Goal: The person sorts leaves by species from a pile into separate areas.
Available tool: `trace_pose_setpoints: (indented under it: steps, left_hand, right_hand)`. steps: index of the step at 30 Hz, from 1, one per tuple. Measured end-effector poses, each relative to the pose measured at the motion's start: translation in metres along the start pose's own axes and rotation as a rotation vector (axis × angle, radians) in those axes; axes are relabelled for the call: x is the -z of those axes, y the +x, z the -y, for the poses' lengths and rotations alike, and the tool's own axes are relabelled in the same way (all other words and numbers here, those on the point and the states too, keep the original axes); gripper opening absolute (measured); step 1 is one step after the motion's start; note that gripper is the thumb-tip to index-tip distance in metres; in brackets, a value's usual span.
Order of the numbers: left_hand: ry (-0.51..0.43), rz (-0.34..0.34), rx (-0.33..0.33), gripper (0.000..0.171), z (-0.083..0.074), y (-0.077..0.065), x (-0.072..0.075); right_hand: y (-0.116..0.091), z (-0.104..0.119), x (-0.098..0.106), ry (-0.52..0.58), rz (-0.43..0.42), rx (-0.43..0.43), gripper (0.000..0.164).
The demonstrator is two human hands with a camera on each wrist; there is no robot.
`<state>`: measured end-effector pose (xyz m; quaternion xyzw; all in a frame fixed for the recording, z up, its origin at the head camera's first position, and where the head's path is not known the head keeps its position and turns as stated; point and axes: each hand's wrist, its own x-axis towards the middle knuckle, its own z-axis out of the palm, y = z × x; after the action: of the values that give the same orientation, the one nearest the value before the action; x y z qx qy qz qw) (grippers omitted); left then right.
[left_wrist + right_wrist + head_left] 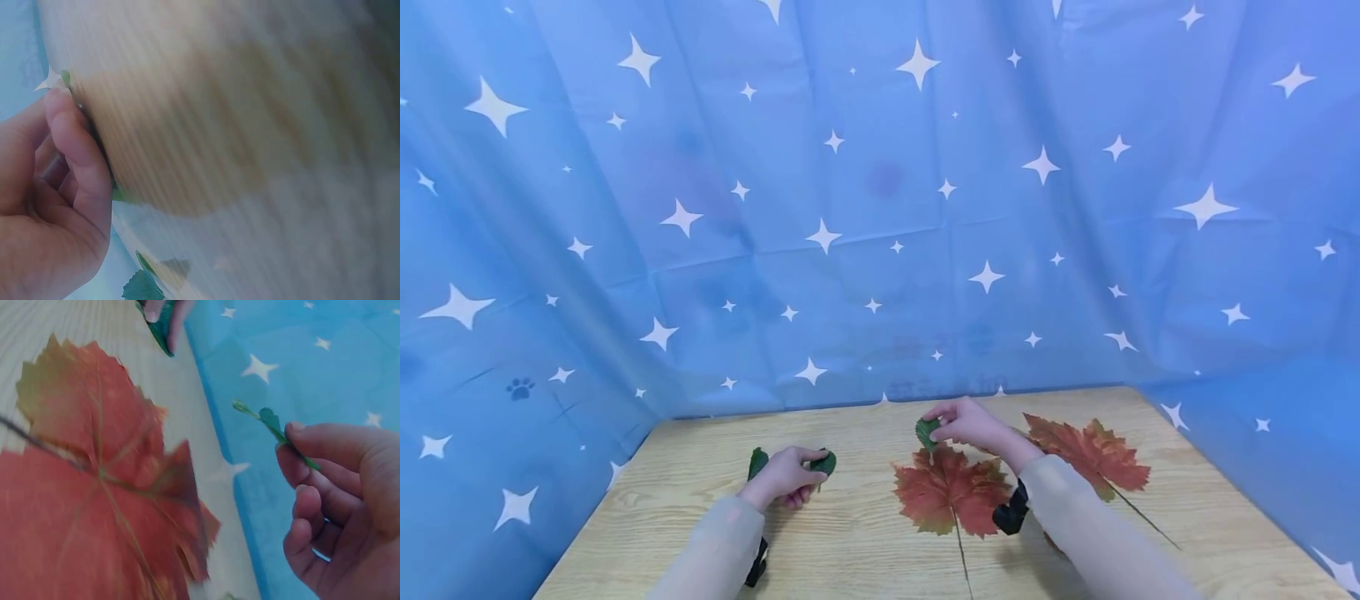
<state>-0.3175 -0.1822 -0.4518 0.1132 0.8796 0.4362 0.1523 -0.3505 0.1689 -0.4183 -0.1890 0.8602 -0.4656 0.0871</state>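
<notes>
Stem [962, 550] of the middle red leaf [946, 492] points back toward the person; the leaf lies on the wooden table [850, 542]. Left of it, the left hand [786, 477] pinches a green leaf [825, 462]. A second green leaf [758, 461] shows to that hand's left, long axis running away. The right red leaf [1093, 452] slants, stem near and rightward. Over the middle red leaf's far edge, the right hand [967, 423] pinches a third green leaf [927, 429], pale stalk [244, 409] aimed down toward the red, lower fingers [307, 505] curled.

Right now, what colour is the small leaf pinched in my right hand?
The small leaf in your right hand is green, clearest in the head view.
</notes>
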Motion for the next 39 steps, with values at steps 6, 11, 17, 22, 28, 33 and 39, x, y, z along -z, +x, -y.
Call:
trace_pose_setpoints:
  steps: [6, 11, 17, 22, 28, 33, 39]
  left_hand:
    - [0.004, -0.013, 0.011, 0.052, 0.000, 0.000, 0.000]
    - [-0.006, -0.016, 0.007, 0.052, -0.002, 0.001, 0.000]
    - [0.010, -0.026, 0.008, 0.051, -0.001, 0.001, 0.000]
    - [0.026, -0.032, 0.010, 0.051, 0.001, 0.001, -0.001]
    - [0.019, -0.043, 0.029, 0.051, 0.003, 0.004, -0.002]
    - [0.021, -0.044, 0.036, 0.050, 0.002, 0.008, -0.002]
    - [0.027, -0.050, 0.058, 0.049, 0.000, 0.007, -0.001]
  right_hand:
    - [0.017, 0.005, -0.025, -0.011, 0.003, -0.001, 0.031]
    - [0.029, 0.008, -0.044, -0.013, 0.003, 0.028, 0.028]
    - [0.044, 0.011, -0.068, -0.007, 0.010, 0.041, 0.028]
    - [0.052, 0.015, -0.085, -0.013, 0.009, 0.033, 0.027]
    - [0.059, 0.019, -0.102, -0.064, 0.012, 0.026, 0.025]
    - [0.065, 0.019, -0.113, -0.104, 0.031, 0.045, 0.023]
    - [0.070, 0.021, -0.123, -0.155, 0.037, 0.060, 0.023]
